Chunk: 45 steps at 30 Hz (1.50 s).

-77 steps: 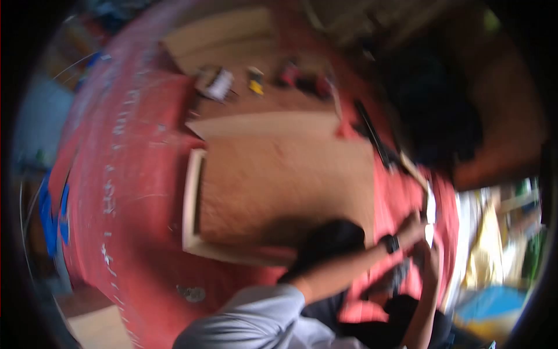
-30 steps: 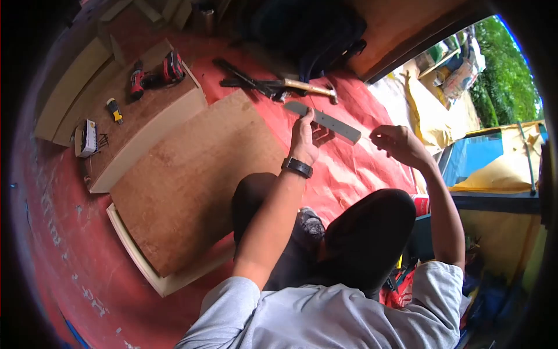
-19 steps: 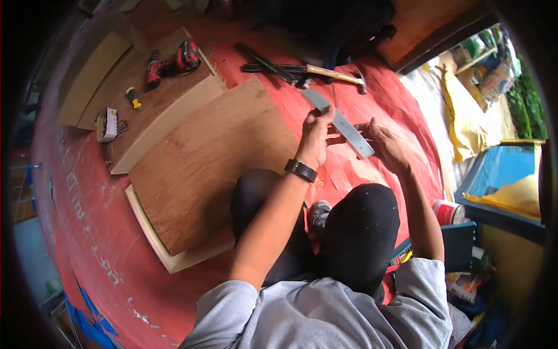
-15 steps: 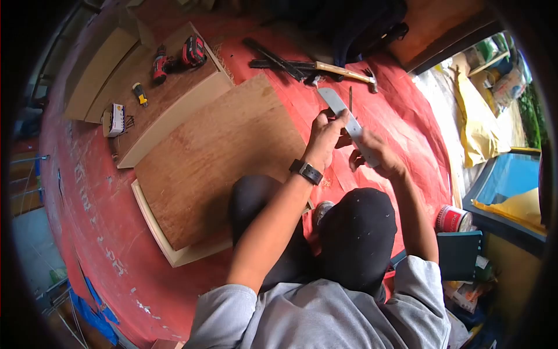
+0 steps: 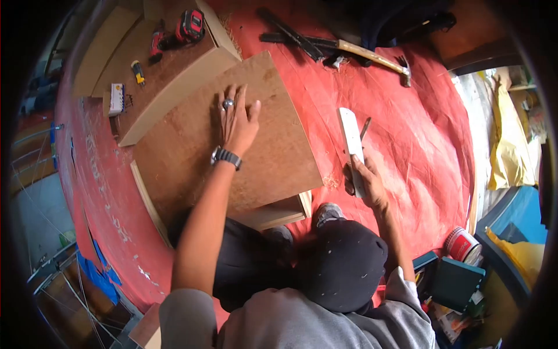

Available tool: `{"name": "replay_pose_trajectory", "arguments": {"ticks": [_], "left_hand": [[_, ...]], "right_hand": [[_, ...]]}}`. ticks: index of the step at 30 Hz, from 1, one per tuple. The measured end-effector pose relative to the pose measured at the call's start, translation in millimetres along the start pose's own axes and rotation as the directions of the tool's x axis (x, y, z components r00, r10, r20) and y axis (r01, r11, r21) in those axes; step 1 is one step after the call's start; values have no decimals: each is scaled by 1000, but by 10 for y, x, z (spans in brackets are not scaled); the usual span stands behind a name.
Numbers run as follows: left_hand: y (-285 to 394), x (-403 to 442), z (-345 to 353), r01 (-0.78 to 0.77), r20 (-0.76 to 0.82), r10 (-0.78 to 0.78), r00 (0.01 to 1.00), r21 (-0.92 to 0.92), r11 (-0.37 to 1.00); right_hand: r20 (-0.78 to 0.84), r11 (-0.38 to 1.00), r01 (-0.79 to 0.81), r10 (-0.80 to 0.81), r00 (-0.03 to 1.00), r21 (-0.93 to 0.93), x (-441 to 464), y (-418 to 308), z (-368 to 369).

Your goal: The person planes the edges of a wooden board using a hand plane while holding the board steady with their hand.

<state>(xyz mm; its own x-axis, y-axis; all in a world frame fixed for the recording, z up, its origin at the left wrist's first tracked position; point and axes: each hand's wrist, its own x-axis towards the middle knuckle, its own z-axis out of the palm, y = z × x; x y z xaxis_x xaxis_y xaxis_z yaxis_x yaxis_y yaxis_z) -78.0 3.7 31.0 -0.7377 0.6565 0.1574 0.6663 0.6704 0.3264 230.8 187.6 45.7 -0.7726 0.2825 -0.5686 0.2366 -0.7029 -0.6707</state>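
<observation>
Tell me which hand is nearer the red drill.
Left. The left hand is spread over the brown panel, near the drill; the right hand, holding the pale strip, is well farther off.

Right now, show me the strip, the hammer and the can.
Strip (image 5: pixel 351 132): head view, flat face, above the thumb.
Hammer (image 5: pixel 372 56): head view, wooden handle.
Can (image 5: pixel 460 243): head view, side label.
</observation>
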Motion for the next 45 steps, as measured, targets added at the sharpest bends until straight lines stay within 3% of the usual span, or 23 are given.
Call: {"name": "replay_pose_trajectory", "arguments": {"ticks": [2, 4, 8, 12, 13, 20, 24, 25, 28, 29, 30, 32, 34, 35, 38, 39, 42, 45], "left_hand": [[-123, -107, 159, 2, 39, -12, 999, 241, 970], [-138, -96, 241, 14, 5, -16, 1000, 239, 971], [-131, -157, 268, 12, -31, -4, 1000, 242, 970], [-124, -152, 271, 21, -34, -13, 999, 237, 971], [-115, -147, 256, 22, -29, -16, 999, 232, 973], [-115, -152, 249, 30, -41, -21, 999, 214, 976], [-96, -157, 263, 29, -59, -17, 998, 199, 980], [-98, -159, 265, 27, -64, -15, 998, 198, 980], [-73, -177, 232, 38, -40, -30, 999, 190, 981], [-58, -147, 202, 37, -40, -30, 999, 189, 981], [-58, -105, 185, 34, -36, -27, 999, 201, 979], [-45, -135, 180, 39, -26, -34, 999, 224, 974], [-27, -129, 149, 44, -11, -43, 999, 230, 972], [-21, -127, 145, 54, 3, -56, 998, 236, 970], [-11, -124, 129, 59, 10, -62, 998, 226, 972], [-18, -127, 137, 60, 11, -64, 998, 218, 974], [-20, -125, 138, 60, 13, -64, 998, 217, 974], [-10, -124, 121, 65, 26, -73, 997, 227, 972]], "right_hand": [[5, 994, -29, 29, 1000, 103, -32, 134, -144], [-6, 967, -36, 39, 999, 253, -45, 305, -275], [-42, 987, -52, 59, 997, 155, -2, 611, -492], [40, 925, -150, 145, 989, 350, 65, 675, -527], [-57, 937, -155, 181, 982, 312, 88, 641, -435], [4, 911, -225, 238, 971, 346, 211, 705, -415], [-107, 969, -88, 115, 988, 230, 344, 574, -202], [-7, 988, 0, 1, 1000, 154, 363, 529, -246], [-2, 959, 101, -104, 995, 266, 372, 383, -182], [129, 937, 138, -188, 974, 320, 380, 406, -307], [42, 932, 172, -195, 980, 320, 365, 334, -228], [-70, 832, 127, -106, 992, 540, 355, 314, -269], [5, 827, 147, -178, 984, 543, 353, 176, -219], [-82, 841, 198, -182, 980, 504, 349, 120, -153], [-88, 814, 237, -226, 970, 530, 397, 100, -236], [-192, 774, 229, -141, 971, 590, 399, 90, -220], [-190, 748, 198, -98, 977, 633, 379, 121, -264], [-71, 744, 179, -175, 982, 643, 481, 23, -334]]}}
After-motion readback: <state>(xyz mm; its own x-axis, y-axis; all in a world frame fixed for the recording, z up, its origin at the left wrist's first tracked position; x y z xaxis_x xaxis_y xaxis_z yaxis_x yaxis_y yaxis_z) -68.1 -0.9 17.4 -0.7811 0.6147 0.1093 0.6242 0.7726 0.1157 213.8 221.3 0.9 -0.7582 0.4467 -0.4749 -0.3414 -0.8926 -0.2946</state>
